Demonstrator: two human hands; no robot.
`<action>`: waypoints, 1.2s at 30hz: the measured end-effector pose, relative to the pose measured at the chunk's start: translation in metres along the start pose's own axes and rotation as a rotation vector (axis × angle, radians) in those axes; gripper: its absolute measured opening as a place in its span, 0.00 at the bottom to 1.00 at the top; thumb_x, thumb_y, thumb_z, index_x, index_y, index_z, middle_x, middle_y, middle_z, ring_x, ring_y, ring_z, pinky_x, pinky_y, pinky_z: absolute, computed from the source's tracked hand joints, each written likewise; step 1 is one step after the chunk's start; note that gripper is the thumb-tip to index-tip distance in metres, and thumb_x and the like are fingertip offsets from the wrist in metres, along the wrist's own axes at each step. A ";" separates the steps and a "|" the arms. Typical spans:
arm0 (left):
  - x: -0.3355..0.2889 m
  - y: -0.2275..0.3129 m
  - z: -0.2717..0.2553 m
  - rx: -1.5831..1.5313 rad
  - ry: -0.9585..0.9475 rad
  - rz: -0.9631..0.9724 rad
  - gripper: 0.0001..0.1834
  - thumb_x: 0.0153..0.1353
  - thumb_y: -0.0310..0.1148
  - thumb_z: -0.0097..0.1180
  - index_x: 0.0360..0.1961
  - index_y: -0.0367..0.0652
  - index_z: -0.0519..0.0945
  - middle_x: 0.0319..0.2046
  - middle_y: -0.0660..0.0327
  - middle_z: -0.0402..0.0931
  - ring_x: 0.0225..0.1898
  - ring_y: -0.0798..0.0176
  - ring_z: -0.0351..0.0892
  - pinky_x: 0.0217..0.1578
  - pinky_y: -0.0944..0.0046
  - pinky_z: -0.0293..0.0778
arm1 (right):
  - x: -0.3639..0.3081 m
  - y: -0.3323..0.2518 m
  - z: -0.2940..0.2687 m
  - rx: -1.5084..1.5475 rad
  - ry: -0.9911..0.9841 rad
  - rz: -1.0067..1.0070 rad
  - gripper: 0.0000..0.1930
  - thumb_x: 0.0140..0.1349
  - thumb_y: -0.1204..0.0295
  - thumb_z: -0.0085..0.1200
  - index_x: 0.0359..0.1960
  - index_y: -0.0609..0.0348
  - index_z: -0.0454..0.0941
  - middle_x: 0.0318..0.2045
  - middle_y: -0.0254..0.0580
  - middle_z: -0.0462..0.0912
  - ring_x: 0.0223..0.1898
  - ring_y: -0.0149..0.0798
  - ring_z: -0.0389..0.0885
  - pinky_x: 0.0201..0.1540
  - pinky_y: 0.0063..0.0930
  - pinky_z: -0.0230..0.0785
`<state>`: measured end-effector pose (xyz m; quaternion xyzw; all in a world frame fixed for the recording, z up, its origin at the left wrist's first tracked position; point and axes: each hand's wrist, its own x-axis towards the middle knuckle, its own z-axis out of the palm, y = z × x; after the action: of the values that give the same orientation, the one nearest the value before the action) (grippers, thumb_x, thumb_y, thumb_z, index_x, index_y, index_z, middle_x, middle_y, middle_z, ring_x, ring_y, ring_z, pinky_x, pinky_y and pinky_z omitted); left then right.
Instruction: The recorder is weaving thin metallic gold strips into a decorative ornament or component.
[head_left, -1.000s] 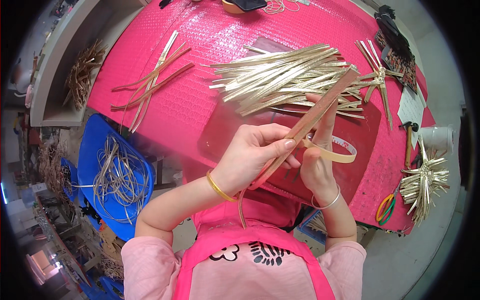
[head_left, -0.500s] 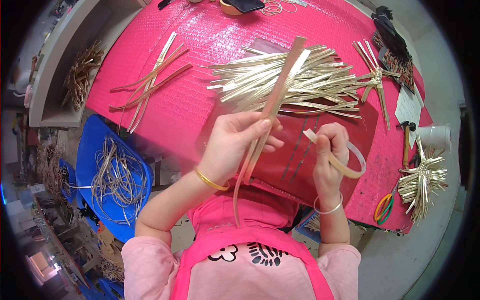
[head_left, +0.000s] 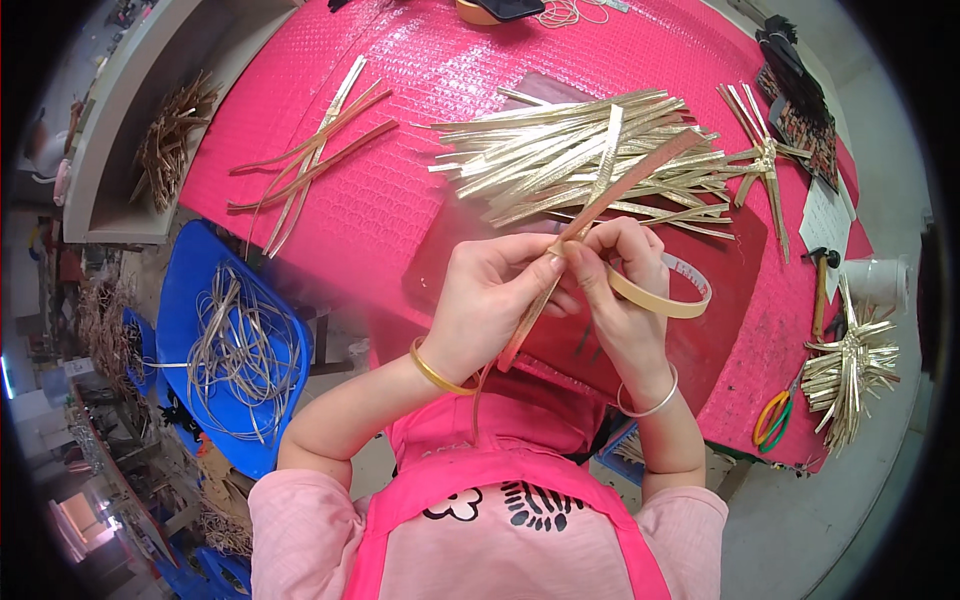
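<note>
Left hand (head_left: 495, 295): thumb pressed to curled fingers, pinching flat copper-gold strips.
Right hand (head_left: 625, 285): thumb and forefinger drawn together at the pinched strips, the other fingers curled; whether they gripped a tape end could not be told.
Copper-gold strips (head_left: 650, 165): they ran through the left hand's pinch, fanning into two ends ahead of it, with tails hanging behind.
Narrow cream tape ring (head_left: 662, 305): at the right hand, crossing in front of its fingers and curving out to its right.
Heap of shiny gold strips (head_left: 560, 140): ahead of both hands.
Dark red flat mat (head_left: 735, 250): beneath and ahead of the hands, on the bright pink textured table cover (head_left: 420, 60).
Loose crossed gold strips (head_left: 318, 140): ahead and left of the left hand.
Tied gold strips (head_left: 766, 150): ahead and right of the right hand.
Thick gold bundle (head_left: 848, 365), scissors with orange and green handles (head_left: 788, 396), wooden-handled hammer (head_left: 819, 300): right of the right hand.
Blue plastic tub (head_left: 190, 260): left of the left hand, holding tangled silvery strands (head_left: 232, 330).
</note>
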<state>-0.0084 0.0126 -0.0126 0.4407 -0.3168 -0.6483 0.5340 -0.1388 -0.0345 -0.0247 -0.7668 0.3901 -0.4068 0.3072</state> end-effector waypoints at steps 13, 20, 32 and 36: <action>0.003 -0.002 0.002 -0.181 -0.007 0.101 0.14 0.59 0.31 0.42 0.40 0.30 0.70 0.23 0.59 0.71 0.17 0.70 0.71 0.18 0.75 0.67 | -0.012 0.006 0.004 -0.160 0.212 -0.095 0.06 0.50 0.69 0.51 0.22 0.57 0.69 0.18 0.33 0.68 0.25 0.35 0.63 0.37 0.29 0.50; 0.010 0.009 -0.009 -0.601 -0.468 -0.167 0.18 0.56 0.30 0.46 0.46 0.36 0.58 0.20 0.59 0.69 0.13 0.71 0.67 0.14 0.76 0.65 | -0.011 0.001 0.018 0.669 0.158 0.034 0.05 0.50 0.80 0.50 0.30 0.62 0.71 0.27 0.36 0.70 0.32 0.30 0.66 0.36 0.20 0.59; 0.009 0.009 -0.009 -0.374 -0.089 0.016 0.09 0.54 0.25 0.49 0.36 0.33 0.72 0.26 0.59 0.73 0.24 0.72 0.71 0.24 0.76 0.68 | -0.007 0.004 0.003 0.135 0.169 -0.125 0.04 0.51 0.72 0.48 0.27 0.57 0.70 0.25 0.35 0.72 0.35 0.37 0.65 0.54 0.36 0.39; 0.015 0.009 -0.012 -0.526 -0.310 -0.131 0.10 0.54 0.26 0.49 0.37 0.35 0.70 0.26 0.59 0.72 0.22 0.70 0.72 0.23 0.74 0.70 | -0.011 0.007 0.014 0.315 0.219 -0.126 0.04 0.50 0.74 0.48 0.28 0.57 0.70 0.29 0.35 0.72 0.39 0.39 0.66 0.53 0.36 0.41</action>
<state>0.0053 -0.0032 -0.0129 0.2027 -0.1870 -0.8005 0.5320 -0.1329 -0.0262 -0.0410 -0.6833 0.3040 -0.5622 0.3530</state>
